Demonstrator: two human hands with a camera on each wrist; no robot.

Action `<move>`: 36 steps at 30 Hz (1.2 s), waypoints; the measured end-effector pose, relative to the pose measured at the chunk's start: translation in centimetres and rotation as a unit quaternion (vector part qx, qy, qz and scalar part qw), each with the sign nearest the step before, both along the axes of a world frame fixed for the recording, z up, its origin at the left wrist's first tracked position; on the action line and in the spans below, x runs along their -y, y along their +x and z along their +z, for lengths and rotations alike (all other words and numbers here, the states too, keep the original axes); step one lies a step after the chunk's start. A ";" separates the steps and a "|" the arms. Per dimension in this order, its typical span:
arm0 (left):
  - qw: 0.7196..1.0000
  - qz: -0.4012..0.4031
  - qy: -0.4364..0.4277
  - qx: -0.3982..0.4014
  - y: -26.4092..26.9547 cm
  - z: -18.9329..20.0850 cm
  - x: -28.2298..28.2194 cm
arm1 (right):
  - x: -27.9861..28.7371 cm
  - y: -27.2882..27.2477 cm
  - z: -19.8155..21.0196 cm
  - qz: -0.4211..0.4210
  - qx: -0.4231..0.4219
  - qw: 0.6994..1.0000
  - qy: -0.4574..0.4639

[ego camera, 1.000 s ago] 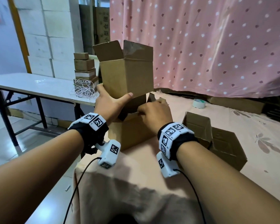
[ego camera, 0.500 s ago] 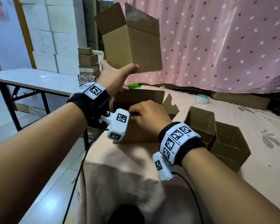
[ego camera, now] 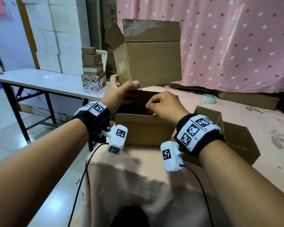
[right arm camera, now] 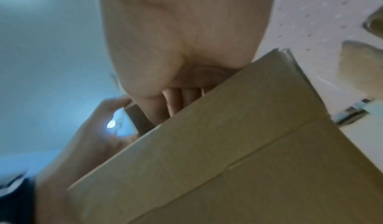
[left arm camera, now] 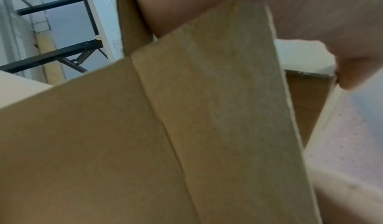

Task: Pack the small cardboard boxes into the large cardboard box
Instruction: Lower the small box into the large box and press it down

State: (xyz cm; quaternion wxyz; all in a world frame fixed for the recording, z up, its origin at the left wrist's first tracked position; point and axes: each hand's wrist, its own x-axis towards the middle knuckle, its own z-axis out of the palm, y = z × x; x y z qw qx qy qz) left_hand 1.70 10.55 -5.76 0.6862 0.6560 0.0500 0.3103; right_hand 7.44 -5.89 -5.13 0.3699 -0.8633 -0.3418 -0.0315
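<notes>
Side table [ego camera: 39, 79]: white, far left; stacked little cartons [ego camera: 92, 63] at its right end, a tangle of white string [ego camera: 91, 85] in front of them. Nothing packed from there yet.
Left hand [ego camera: 120, 90]: curled round the bottom near corner of the lifted carton, thumb on the front face, fingers on the side face.
Lifted carton [ego camera: 147, 54]: a small cardboard box, flaps up and open, tilted, held in the air right above the mouth of the box below. Apart from it, not yet inside.
Large box [ego camera: 143, 128]: standing on the pink cloth [ego camera: 154, 177], top open, interior dark; contents impossible to tell from here.
Right hand [ego camera: 164, 104]: fingers hooked over the near rim of the large box, gripping the cardboard edge and steadying it.
Open carton at right [ego camera: 233, 136]: lying on the cloth just beside the right wrist, flaps spread, waiting its turn.
Tape roll [ego camera: 208, 98]: further back on the cloth, untouched.
Flat cardboard [ego camera: 247, 99]: along the foot of the curtain.
Progress: early to middle, judging by what lies about. One box poised for the drop, at least one more beside it, the stack on the table perhaps also to go.
</notes>
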 end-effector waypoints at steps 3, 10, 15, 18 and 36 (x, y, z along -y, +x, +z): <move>1.000 -0.001 -0.002 0.008 0.6 -0.6 -0.3 | -0.5 1.0 -0.2 -0.040 -0.061 0.997 0.026; 0.999 0.026 0.014 0.028 1.5 -1.6 -0.5 | 0.0 4.8 -1.9 -0.099 -0.279 0.937 0.186; 1.000 0.014 -0.013 0.017 2.3 -1.7 -1.6 | 0.1 4.3 -0.8 -0.076 -0.375 0.848 0.368; 0.999 -0.025 -0.021 -0.001 2.3 -1.6 -1.3 | 0.2 5.4 -1.0 -0.074 -0.421 0.796 0.428; 0.998 -0.032 0.011 -0.059 2.3 -1.4 -0.3 | 0.0 6.6 -2.6 -0.028 -0.373 0.804 0.462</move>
